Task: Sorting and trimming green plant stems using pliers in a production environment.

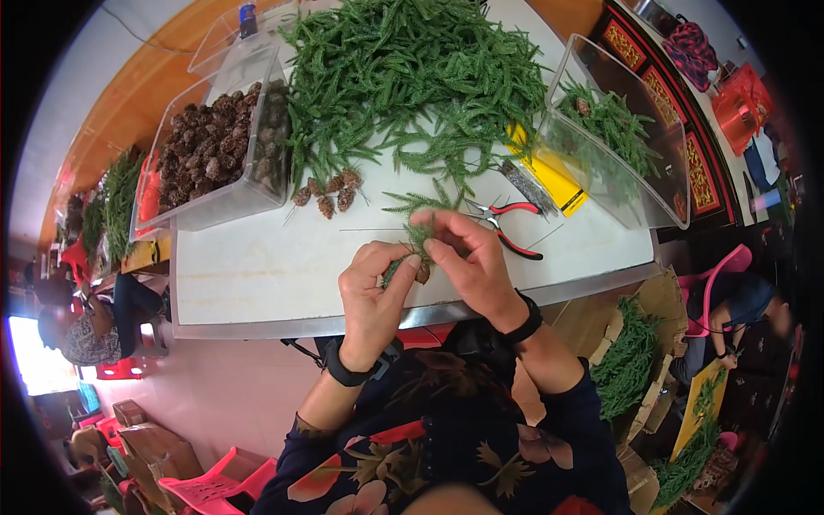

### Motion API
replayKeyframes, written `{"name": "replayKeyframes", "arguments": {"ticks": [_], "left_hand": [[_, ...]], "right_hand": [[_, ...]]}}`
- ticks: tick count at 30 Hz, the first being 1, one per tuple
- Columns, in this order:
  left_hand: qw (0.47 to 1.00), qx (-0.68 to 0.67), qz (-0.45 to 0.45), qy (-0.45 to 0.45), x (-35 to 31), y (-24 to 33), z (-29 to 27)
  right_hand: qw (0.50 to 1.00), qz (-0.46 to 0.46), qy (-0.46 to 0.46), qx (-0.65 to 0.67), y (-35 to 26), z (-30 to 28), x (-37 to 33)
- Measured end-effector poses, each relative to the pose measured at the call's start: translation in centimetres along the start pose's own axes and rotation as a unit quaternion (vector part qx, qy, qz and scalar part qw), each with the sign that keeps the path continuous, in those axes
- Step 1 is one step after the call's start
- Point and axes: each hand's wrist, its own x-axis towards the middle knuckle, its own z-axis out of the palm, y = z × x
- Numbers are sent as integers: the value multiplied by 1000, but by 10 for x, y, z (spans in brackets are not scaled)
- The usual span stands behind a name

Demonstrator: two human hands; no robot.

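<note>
Near the table's front edge, my left hand [375, 279] pinches a green artificial pine sprig [420, 237] between thumb and fingers. A small brown pine cone [422, 273] sits against its lower end. My right hand [470, 264] is closed on the same sprig from the other side, thumb beside the cone. Just right of it lie pliers [520, 249] with red and black handles. Beyond the hands rests another loose sprig [408, 202]. A thin wire [369, 230] lies left of the sprig. Several wired pine cones [325, 206] are grouped farther left.
A large heap of green sprigs [412, 77] covers the table's far side. Clear bins flank it: one of pine cones [210, 146] left, one of sprigs [614, 124] right. Thin wires [524, 184] lie on a yellow packet [562, 184]. Other people sit at both sides.
</note>
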Motion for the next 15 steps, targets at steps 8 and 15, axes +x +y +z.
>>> {"name": "replayKeyframes", "arguments": {"ticks": [8, 15], "left_hand": [[988, -115, -94, -34, 2, -1, -5], [996, -14, -35, -75, 0, 0, -7]], "right_hand": [[992, -118, -33, 5, 9, -14, 0], [998, 17, -44, -50, -21, -17, 2]]}}
